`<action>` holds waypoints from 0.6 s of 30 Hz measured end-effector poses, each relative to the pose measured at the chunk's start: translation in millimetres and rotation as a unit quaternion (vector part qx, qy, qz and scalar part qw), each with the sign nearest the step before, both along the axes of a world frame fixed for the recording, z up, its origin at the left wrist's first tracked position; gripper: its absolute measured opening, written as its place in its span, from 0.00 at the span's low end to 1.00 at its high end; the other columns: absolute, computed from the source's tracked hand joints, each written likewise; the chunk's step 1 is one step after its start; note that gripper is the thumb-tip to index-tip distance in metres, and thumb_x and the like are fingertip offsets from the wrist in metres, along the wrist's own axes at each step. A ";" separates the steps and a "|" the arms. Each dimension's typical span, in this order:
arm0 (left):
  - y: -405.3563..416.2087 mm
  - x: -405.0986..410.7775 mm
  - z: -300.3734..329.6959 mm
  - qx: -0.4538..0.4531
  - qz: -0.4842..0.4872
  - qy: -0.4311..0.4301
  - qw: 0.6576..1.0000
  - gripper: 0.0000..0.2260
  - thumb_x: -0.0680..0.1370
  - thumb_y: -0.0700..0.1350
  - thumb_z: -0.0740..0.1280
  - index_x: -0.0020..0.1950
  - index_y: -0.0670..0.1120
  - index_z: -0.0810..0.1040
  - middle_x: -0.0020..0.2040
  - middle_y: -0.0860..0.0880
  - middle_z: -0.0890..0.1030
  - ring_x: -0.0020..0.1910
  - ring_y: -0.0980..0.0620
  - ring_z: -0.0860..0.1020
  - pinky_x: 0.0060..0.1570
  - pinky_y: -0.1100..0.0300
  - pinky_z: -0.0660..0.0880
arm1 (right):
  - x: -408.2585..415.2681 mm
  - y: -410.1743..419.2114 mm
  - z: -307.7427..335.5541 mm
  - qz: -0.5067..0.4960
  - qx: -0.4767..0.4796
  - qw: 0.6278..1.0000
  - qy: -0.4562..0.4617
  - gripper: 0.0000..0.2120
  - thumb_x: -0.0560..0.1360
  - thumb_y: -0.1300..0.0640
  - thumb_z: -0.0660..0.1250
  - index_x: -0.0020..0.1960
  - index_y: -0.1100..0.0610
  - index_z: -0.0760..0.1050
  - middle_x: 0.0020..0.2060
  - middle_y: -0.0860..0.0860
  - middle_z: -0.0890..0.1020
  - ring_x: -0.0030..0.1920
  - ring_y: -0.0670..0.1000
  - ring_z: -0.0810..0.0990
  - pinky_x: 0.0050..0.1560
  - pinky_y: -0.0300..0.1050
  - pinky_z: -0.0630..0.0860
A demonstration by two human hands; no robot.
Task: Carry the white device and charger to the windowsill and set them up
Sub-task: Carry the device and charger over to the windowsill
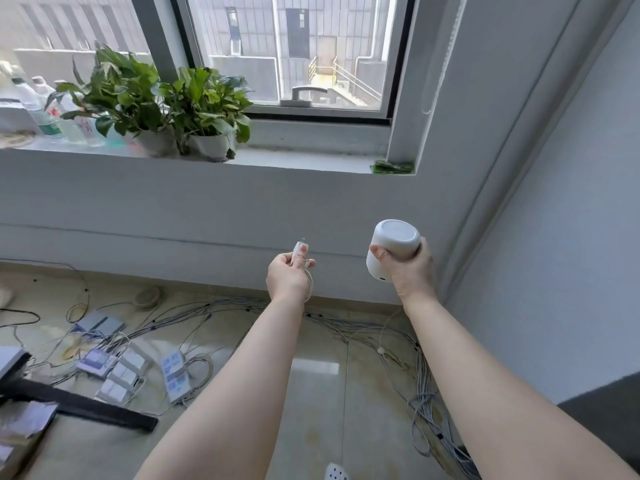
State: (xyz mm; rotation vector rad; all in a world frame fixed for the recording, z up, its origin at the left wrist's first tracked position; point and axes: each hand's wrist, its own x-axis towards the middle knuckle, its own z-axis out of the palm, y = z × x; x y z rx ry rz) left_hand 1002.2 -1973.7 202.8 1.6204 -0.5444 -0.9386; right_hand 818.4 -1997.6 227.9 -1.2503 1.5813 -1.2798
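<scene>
**Carry nearly done, setup not yet begun**

Both items in the hands, short of the windowsill [304, 160]. Right hand [410, 271] wrapped firmly round the white device [393, 249], tipped with its flat base toward the window. Left hand [289, 277] pinching the charger [298, 254] between thumb and fingers, thin cord looped below the wrist. Bare ledge above and ahead of both hands, right of the potted plants [166, 102]. Left to do, by judgement: raise, set down, connect the plug.
</scene>
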 end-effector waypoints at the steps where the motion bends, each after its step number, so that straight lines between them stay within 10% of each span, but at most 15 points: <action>1: -13.5 4.2 1.3 0.000 0.002 0.001 1.000 0.17 0.76 0.60 0.64 0.45 0.46 0.75 0.38 0.55 0.82 0.43 0.52 0.80 0.38 0.60 0.69 | 5.0 -14.7 0.2 0.005 -0.001 1.000 -0.006 0.34 0.58 0.44 0.80 0.60 0.53 0.73 0.52 0.47 0.80 0.53 0.53 0.79 0.54 0.49 0.76; 18: -187.2 79.7 -5.6 -0.022 0.010 0.032 0.999 0.15 0.76 0.58 0.65 0.42 0.46 0.73 0.39 0.56 0.82 0.49 0.50 0.83 0.49 0.57 0.75 | 86.0 -181.7 9.5 0.035 0.001 0.999 -0.007 0.26 0.63 0.50 0.79 0.54 0.49 0.69 0.49 0.46 0.77 0.49 0.49 0.76 0.48 0.41 0.70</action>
